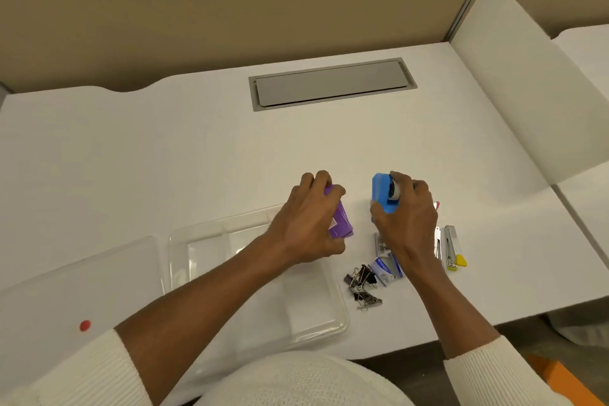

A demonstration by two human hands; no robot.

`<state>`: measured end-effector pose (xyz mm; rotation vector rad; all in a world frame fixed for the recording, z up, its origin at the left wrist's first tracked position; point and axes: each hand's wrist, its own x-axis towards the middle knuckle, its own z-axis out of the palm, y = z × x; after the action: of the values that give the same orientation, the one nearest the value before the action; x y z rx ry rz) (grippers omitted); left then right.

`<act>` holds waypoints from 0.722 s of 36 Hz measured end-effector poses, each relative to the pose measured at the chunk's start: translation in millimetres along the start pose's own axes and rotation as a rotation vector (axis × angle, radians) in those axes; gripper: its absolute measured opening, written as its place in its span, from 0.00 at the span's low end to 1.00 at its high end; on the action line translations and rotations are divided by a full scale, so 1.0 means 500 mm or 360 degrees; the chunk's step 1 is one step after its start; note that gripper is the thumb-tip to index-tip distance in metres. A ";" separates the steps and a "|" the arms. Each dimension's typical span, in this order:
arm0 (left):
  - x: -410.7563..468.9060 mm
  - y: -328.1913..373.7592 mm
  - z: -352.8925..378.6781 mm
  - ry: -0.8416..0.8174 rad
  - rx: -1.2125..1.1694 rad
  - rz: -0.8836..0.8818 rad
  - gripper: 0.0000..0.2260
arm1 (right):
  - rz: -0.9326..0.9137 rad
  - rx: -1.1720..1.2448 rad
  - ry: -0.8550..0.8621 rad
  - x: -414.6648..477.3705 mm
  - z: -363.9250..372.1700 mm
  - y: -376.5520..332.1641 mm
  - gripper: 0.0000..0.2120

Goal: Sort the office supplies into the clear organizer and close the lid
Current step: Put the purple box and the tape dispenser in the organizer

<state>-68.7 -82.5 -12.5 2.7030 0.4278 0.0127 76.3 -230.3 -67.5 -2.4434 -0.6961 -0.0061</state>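
My left hand [306, 224] grips a purple plastic item [341, 222] just above the right end of the clear organizer [197, 240]. My right hand [407, 211] holds a blue tape dispenser [382, 193] over the desk, to the right of the organizer. The organizer's clear lid [72, 283], with a red dot, lies flat on its left. On the desk near my right wrist lie black binder clips [362, 283], small staple boxes [387, 268] and a silver stapler with a yellow end [452, 249].
A grey cable hatch [329, 84] is set into the white desk [164, 148] further back. A beige partition runs behind it, and a white divider [514, 82] bounds the right side. The desk's front edge is near my body.
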 end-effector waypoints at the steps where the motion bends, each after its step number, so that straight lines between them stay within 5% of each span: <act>1: -0.017 -0.015 -0.013 0.0024 -0.0014 -0.0025 0.37 | -0.0036 0.0050 0.0008 -0.009 -0.010 -0.020 0.29; 10: -0.143 -0.167 -0.054 -0.0010 -0.0018 -0.0256 0.40 | -0.0150 0.0346 -0.0329 -0.144 -0.053 -0.153 0.28; 18: -0.168 -0.183 -0.030 -0.0332 0.0199 -0.0251 0.39 | -0.0279 0.0086 -0.0799 -0.270 -0.021 -0.146 0.28; 26: -0.164 -0.204 0.003 -0.0550 0.0387 -0.0139 0.39 | -0.0380 -0.0335 -0.0916 -0.312 0.019 -0.155 0.29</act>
<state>-177.0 -18.8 -49.2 2.8382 0.4638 -0.5559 -97.2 -246.5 -58.1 -2.5557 -1.2885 0.5747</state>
